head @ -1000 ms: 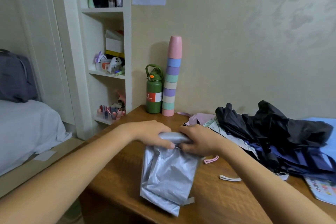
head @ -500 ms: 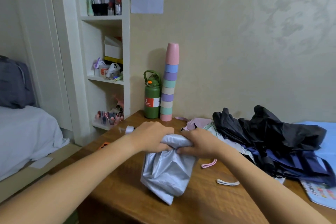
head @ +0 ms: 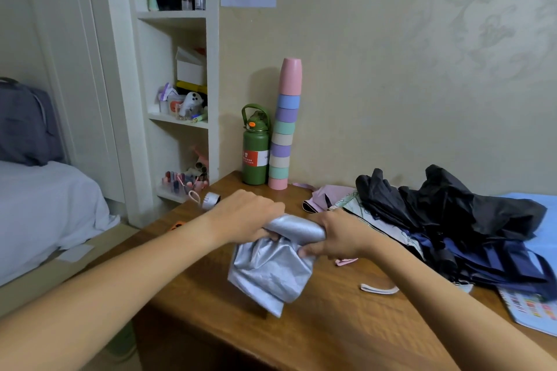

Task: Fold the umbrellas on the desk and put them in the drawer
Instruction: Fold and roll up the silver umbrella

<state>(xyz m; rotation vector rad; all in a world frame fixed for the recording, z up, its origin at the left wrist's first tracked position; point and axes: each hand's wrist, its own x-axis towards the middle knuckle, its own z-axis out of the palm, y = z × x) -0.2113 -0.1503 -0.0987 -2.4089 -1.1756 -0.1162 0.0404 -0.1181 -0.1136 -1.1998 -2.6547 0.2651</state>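
Left hand (head: 247, 214): fingers curled over the top of the silver umbrella (head: 272, 262), clamped on its rolled upper end, knuckles up. Right hand (head: 334, 238): wrapped round the other end of the same roll, thumb below pinching loose fabric against the palm. Both hands closed tight on the bundle, near each other, a short stretch of shiny roll bare between them. Held just above the desk (head: 331, 325), near its front left part; lower canopy hanging down crumpled, whether its bottom edge touches the wood cannot be told. Silver handle (head: 211, 200) poking out beyond the left wrist, a pink loop beside it.

To the right, on the desk: heap of dark umbrellas (head: 452, 220), black over navy, unfolded and tangled, with a pale pink one (head: 325, 197) at its left edge. White strap (head: 378, 289) lying on the wood below the right forearm, pink strap (head: 346, 261) just under the right hand. Against the wall: green bottle (head: 255, 153) touching a tall stack of pastel cups (head: 284, 129). No drawer in view.
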